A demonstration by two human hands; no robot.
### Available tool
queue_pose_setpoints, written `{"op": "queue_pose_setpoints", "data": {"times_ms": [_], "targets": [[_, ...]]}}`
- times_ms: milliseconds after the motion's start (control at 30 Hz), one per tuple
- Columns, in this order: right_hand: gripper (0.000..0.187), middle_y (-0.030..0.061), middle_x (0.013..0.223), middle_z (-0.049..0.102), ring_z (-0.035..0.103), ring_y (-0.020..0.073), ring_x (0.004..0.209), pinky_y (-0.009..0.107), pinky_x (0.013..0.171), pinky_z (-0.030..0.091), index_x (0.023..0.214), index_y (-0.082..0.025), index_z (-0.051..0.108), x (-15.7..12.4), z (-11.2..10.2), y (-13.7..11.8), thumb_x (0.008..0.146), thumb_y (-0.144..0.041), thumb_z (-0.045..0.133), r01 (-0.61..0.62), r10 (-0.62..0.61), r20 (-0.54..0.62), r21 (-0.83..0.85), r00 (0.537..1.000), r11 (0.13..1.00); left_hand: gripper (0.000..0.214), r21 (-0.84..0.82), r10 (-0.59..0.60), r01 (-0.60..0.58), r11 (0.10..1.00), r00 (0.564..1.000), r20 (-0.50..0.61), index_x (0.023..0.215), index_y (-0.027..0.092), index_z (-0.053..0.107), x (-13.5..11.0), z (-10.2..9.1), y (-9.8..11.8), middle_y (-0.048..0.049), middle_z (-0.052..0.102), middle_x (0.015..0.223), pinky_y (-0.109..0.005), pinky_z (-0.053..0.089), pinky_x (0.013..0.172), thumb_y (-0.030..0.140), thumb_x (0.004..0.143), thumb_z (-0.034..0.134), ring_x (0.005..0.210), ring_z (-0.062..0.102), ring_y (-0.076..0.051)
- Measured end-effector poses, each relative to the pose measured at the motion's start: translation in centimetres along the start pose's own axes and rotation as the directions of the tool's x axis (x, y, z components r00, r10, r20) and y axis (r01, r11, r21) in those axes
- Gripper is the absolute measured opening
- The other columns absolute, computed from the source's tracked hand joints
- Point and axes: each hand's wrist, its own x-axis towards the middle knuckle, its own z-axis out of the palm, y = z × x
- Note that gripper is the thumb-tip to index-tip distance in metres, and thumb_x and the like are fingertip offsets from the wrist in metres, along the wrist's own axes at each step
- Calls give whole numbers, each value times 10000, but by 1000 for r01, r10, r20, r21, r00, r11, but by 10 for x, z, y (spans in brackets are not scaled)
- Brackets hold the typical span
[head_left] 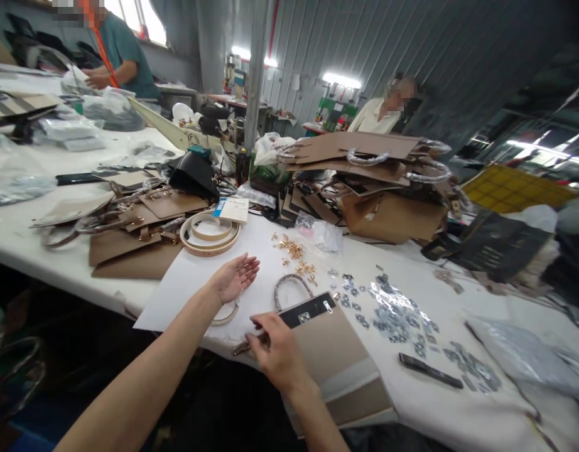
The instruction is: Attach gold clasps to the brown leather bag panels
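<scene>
My left hand (pixel 235 277) hovers palm-up over the white table (pixel 214 295), fingers spread, holding nothing. A thin beige strap loop (pixel 226 314) lies just under its wrist. My right hand (pixel 275 348) rests at the near corner of a beige and black handbag (pixel 336 364), fingers curled on a small gold-coloured metal piece (pixel 245 345) at the table edge. The bag lies flat with its handle (pixel 292 285) arched toward the far side. A scatter of gold hardware (pixel 294 254) lies beyond the handle.
Several small silver metal plates (pixel 397 314) spread to the right of the bag, beside a black strip (pixel 431 370). Coiled beige straps (pixel 209 233) and brown leather panels (pixel 143 242) lie left. A stack of brown bag parts (pixel 374 182) stands behind. Two other people work at far tables.
</scene>
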Motion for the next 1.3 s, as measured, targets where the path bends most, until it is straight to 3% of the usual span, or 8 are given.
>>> {"op": "queue_pose_setpoints", "data": {"times_ms": [200,500,633,733,867,933,1033,1300], "targets": [[429,97,1129,698,706,300,995,387,822,525,1206,-219,655,54,56,-8,883,-491,734,-306,290,-99,-230,952,924,256,15,44,-46,999,995,85,1002,162,742,2,10,4,-104,759,1107,-256,556,864,385,990,617,935,718,-148],[192,60,929,719,693,237,858,305,729,446,1031,-221,661,74,73,11,975,-398,612,-276,258,-99,-270,961,923,304,142,416,-437,888,896,152,1013,154,773,-12,28,48,-147,762,1164,-378,473,1030,344,791,857,1064,696,-229],[266,71,940,742,700,252,880,320,753,453,1103,-206,676,87,83,15,978,-425,590,-234,222,-79,-201,972,951,318,248,677,-653,715,736,-17,1111,194,744,-42,-2,88,-99,743,1204,-339,497,995,347,837,797,1061,694,-198],[302,60,973,755,707,244,886,310,716,433,1154,-223,675,95,88,7,979,-452,587,-246,238,-62,-220,969,944,315,395,803,-699,596,525,-284,1250,253,648,-71,-57,99,-51,672,1338,-259,492,977,341,947,633,1133,660,-152],[371,61,1008,774,726,265,930,321,710,423,1242,-235,656,107,90,-4,992,-494,565,-300,301,-34,-249,953,921,341,604,774,-501,619,260,-578,1359,225,533,-98,-148,88,-93,574,1433,-323,510,990,333,1041,471,1240,599,-193],[429,71,1006,781,732,282,952,332,731,437,1287,-224,644,112,89,-6,996,-525,552,-323,326,-23,-220,945,920,381,658,741,-351,666,206,-639,1328,180,568,-104,-187,75,-122,597,1382,-457,534,990,397,1015,571,1197,616,-259],[554,93,1001,781,733,296,977,349,785,467,1391,-168,591,114,85,-3,1000,-555,527,-337,335,-40,-127,941,933,357,721,730,-140,678,234,-642,1196,164,643,-110,-227,55,-110,676,1241,-497,525,1004,446,977,636,1132,654,-263],[695,76,933,750,716,242,814,355,803,512,1517,-54,445,100,75,-8,976,-474,567,-280,291,-115,103,950,954,521,889,766,-17,457,515,-384,934,192,706,-123,-260,48,-92,771,919,-399,552,837,689,795,634,922,724,-312]]}}
